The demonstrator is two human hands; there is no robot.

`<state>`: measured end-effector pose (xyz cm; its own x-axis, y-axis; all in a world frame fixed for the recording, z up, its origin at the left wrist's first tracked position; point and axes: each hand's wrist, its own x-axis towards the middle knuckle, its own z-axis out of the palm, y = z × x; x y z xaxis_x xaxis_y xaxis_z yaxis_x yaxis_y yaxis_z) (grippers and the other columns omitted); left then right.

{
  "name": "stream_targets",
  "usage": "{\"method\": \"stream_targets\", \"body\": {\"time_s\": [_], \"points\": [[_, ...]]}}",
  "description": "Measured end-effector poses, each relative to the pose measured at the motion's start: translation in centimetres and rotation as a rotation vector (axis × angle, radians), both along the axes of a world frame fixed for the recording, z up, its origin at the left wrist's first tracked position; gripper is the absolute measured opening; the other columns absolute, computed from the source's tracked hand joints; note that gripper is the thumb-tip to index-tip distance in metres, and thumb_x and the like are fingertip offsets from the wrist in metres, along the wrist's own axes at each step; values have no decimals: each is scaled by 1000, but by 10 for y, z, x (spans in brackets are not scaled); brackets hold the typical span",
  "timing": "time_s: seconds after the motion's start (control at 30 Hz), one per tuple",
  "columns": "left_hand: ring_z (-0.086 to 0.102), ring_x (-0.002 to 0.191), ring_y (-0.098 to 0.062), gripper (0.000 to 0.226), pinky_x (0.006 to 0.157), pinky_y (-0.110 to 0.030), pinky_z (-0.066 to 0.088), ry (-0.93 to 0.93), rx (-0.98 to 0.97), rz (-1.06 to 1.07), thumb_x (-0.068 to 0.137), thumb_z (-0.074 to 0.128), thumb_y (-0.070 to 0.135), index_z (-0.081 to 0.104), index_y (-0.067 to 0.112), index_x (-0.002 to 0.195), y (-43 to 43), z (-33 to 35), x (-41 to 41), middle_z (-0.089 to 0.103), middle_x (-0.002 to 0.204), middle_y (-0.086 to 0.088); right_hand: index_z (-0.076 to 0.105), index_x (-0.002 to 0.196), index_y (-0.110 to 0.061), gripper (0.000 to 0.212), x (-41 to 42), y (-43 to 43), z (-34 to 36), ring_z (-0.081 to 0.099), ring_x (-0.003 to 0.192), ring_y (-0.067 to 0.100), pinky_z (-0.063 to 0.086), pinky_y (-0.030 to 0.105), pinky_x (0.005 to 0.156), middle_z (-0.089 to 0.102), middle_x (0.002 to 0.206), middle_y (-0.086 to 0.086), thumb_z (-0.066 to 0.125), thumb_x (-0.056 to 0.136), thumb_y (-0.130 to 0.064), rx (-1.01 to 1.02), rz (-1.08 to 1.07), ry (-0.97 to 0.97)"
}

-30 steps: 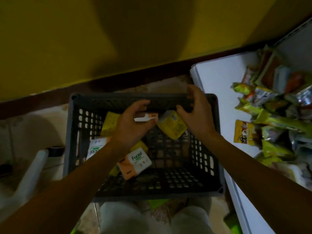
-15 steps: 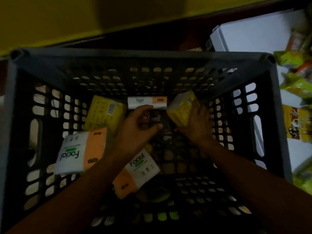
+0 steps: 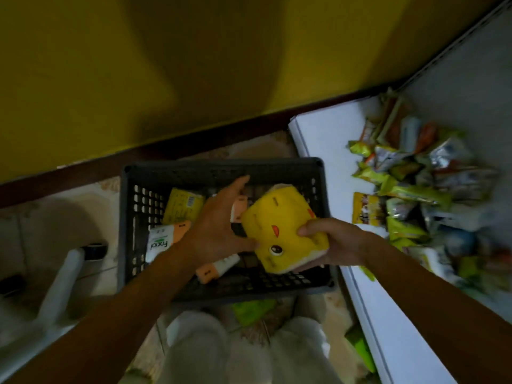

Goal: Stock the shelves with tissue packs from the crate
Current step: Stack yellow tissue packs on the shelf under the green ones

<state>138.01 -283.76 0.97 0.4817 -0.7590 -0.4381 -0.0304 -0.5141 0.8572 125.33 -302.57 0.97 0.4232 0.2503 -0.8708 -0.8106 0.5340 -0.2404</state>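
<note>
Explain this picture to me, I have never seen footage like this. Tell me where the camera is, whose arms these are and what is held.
No machine here: the camera sits on a person's head and looks down at their own arms. Below is a dark plastic crate on the floor, with a white shelf of snack packets to its right. The right hand grips a yellow tissue pack with a cartoon face, above the crate. The left hand is open, fingers straight, at that pack's edge. In the crate lie another yellow pack and white-and-orange packs.

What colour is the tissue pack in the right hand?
Yellow pack with cartoon face; head view.
</note>
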Motion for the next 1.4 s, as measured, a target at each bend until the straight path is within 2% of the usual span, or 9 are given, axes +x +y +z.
{"method": "stream_targets", "body": {"time_s": [0.13, 0.27, 0.4, 0.5, 0.6, 0.7, 0.87, 1.1, 1.4], "points": [[49, 120, -12, 92, 95, -35, 48, 309, 11, -91, 58, 87, 20, 27, 57, 117, -16, 102, 6, 45, 134, 11, 57, 113, -16, 89, 2, -12, 109, 68, 88, 37, 58, 50, 69, 70, 105, 16, 95, 33, -31, 114, 91, -88], [58, 99, -6, 66, 88, -33, 51, 327, -84, 3, 74, 76, 12, 37, 47, 113, -39, 188, 5, 55, 109, 17, 64, 111, -15, 74, 4, -24, 201, 69, 87, 36, 57, 44, 61, 70, 105, 16, 88, 48, -48, 10, -47, -180], [57, 103, -13, 59, 89, -37, 50, 144, -226, 147, 77, 72, 22, 36, 41, 120, -68, 260, 13, 54, 113, 13, 50, 132, -24, 65, 1, -29, 272, 69, 94, 24, 55, 34, 61, 65, 120, 7, 46, 78, -60, -394, -288, -376], [59, 97, -11, 54, 85, -37, 52, 112, -309, 240, 78, 70, 24, 39, 38, 120, -87, 309, 10, 57, 105, 16, 27, 137, -51, 78, -12, -22, 318, 65, 104, 22, 57, 35, 64, 49, 138, -3, 71, 73, -55, -842, -382, -589], [59, 87, -1, 50, 69, -25, 53, 79, -378, 215, 79, 70, 25, 41, 37, 117, -112, 359, 5, 59, 102, 17, 13, 133, -67, 97, -21, -15, 361, 36, 135, 5, 52, 37, 91, 19, 153, -18, 78, 61, -59, -1273, -208, -745], [59, 68, 7, 42, 47, -7, 44, 47, -464, 166, 80, 68, 23, 43, 35, 112, -144, 401, -1, 57, 91, 20, 2, 133, -64, 98, -27, -25, 395, -5, 131, -21, 46, 22, 94, -11, 157, -14, 75, 70, -48, -1696, -55, -644], [55, 70, 7, 44, 49, -3, 42, 3, -519, 7, 82, 65, 22, 47, 24, 122, -200, 443, -23, 56, 95, 15, 28, 138, -45, 83, -47, -72, 422, 29, 134, 15, 36, 18, 84, 25, 151, 1, 77, 71, -47, -2002, -277, -512], [50, 111, -13, 38, 89, -31, 43, -3, -427, 38, 83, 62, 36, 52, 30, 119, -238, 434, -23, 54, 116, 7, 30, 144, -26, 83, -34, -159, 430, 30, 137, 27, 40, 31, 94, 28, 150, 11, 70, 75, -49, -2057, -531, -274], [48, 105, -10, 32, 80, -23, 37, -91, -331, 191, 91, 54, 27, 53, 19, 122, -244, 398, -7, 51, 113, 6, 29, 140, -24, 78, 6, -227, 404, 26, 132, 36, 26, 51, 101, 25, 148, 15, 56, 79, -64, -2111, -298, 77]]}}
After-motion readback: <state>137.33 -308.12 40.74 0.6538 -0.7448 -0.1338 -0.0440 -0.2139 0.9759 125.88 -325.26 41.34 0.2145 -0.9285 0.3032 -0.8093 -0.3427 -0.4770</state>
